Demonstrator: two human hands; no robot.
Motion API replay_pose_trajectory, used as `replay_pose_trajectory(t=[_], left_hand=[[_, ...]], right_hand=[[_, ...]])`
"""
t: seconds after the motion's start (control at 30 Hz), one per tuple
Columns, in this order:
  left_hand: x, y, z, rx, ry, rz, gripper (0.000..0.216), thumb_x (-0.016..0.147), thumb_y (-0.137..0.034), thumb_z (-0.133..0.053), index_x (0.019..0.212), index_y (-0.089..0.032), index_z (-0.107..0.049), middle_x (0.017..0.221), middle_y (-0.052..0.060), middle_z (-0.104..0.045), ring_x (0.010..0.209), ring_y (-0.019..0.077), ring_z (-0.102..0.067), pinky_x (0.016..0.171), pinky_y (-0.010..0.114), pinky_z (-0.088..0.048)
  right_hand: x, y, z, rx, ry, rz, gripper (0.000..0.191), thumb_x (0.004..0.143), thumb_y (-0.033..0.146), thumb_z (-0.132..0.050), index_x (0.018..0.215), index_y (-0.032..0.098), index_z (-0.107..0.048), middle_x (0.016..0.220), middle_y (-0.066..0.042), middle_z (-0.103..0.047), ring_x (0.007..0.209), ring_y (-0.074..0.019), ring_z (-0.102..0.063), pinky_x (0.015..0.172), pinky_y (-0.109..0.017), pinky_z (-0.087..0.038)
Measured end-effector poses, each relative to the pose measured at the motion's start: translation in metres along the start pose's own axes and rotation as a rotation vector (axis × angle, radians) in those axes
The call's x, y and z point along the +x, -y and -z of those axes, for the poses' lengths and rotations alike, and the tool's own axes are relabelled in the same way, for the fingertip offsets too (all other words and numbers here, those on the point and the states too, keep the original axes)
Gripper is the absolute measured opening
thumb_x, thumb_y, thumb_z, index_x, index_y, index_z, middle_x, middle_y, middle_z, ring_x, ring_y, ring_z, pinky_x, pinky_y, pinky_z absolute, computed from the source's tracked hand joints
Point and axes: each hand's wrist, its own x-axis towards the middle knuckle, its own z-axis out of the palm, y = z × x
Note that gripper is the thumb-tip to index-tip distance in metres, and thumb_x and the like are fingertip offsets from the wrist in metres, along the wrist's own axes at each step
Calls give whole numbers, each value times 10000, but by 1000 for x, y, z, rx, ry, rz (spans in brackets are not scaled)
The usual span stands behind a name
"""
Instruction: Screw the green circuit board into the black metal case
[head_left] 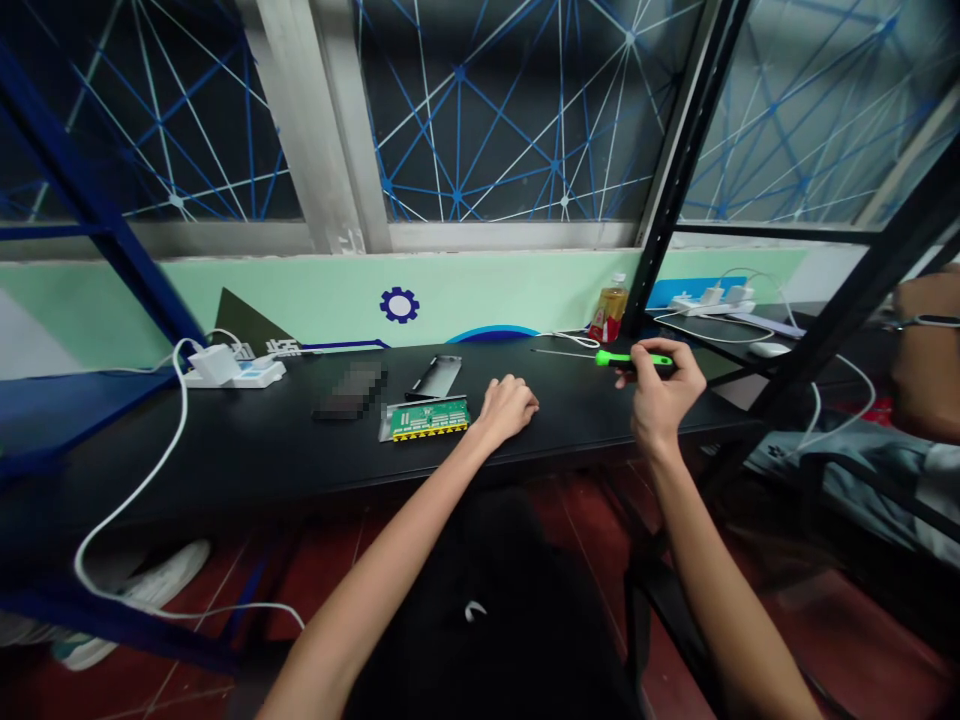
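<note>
R hand [660, 395] grip clamped on green-handled screwdriver [600, 356]; L hand [506, 408] loosely curled, holding nothing, resting on black bench [262, 450] beside green circuit board [427, 417].

Your right hand [660, 395] grips a screwdriver [626, 358] with a bright green and black handle and a thin silvery shaft. By your left hand [506, 408] you see a green circuit board [427, 417] edged with a yellow-and-black striped strip, and behind it a grey metal bracket [435, 376]. The table [225, 450] is matt black. On it sit a white power strip [234, 368] with a white cable [142, 480], and a bottle [609, 310] of amber liquid with a red label. The wall [300, 290] is pale green with a blue gear [399, 304].
</note>
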Motion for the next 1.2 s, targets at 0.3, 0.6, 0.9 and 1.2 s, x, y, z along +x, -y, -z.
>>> replay_pose_trajectory(t=[0.3, 0.6, 0.9, 1.2], left_hand=[[20, 3, -7, -49, -39, 117, 213, 907, -320, -662, 1068, -245, -778, 1020, 99, -741, 1037, 316, -597, 909, 474, -414], [-31, 57, 56, -138, -146, 202, 223, 902, -295, -636, 1046, -240, -798, 850, 47, -749, 816, 228, -656, 712, 317, -459], [-152, 125, 84, -244, -270, 228, 278, 861, -424, -675, 1043, -241, -777, 1093, 56, -733, 1008, 245, -656, 908, 379, -494], [-157, 137, 51, -328, -239, 210, 251, 828, -436, -710, 984, -258, -794, 1197, 49, -729, 1139, 277, -645, 1014, 441, -488]], right_hand=[[4, -2, 6, 12, -10, -22, 164, 789, 329, -695, 806, 192, -608, 694, 31, -583, 423, -113, -565, 405, -268, -460], [12, 25, -16, 71, 251, -72, 347, 715, 392, -789, 911, 197, -579, 792, 4, -644, 470, -135, -609, 359, -256, -442], [-23, 52, -106, -23, 726, 83, 302, 819, 483, -704, 877, 214, -582, 660, 28, -554, 546, -109, -513, 521, -271, -413], [-47, 65, -144, -117, 925, 223, 243, 887, 445, -620, 883, 226, -514, 596, 65, -473, 516, -106, -385, 559, -278, -327]])
